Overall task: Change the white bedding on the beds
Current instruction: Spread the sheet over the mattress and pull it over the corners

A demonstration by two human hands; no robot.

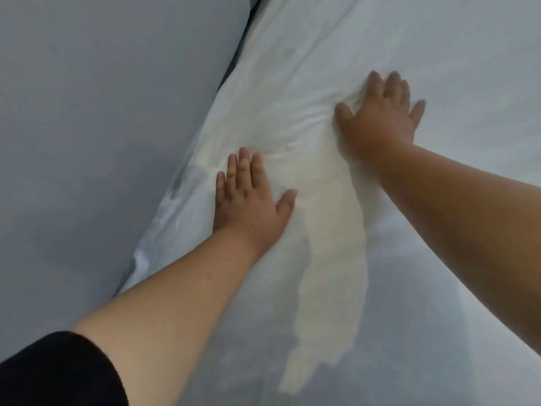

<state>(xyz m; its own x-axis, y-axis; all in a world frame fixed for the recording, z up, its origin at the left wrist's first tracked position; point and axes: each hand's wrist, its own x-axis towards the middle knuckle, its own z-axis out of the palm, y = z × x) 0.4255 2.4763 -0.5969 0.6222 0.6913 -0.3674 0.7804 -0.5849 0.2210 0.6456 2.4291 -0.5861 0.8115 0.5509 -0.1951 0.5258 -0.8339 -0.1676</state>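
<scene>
Smoothing the white sheet along the wall-side edge

We had both palms flat on the white cotton bed sheet, which lay spread over the bed and ran up against the pale grey wall on the left. Our left hand pressed down with fingers straight and close together, near the edge by the wall. Our right hand lay further up, fingers spread wide, touching bunched creases between the two hands. Neither hand gripped anything. We judged the sheet already laid on this bed, with smoothing under way; the wrinkled edge looked not yet tucked. A black sleeve covered our left upper arm. Pillows, covers and any other bed were out of view, so we could not tell how much remained.
</scene>
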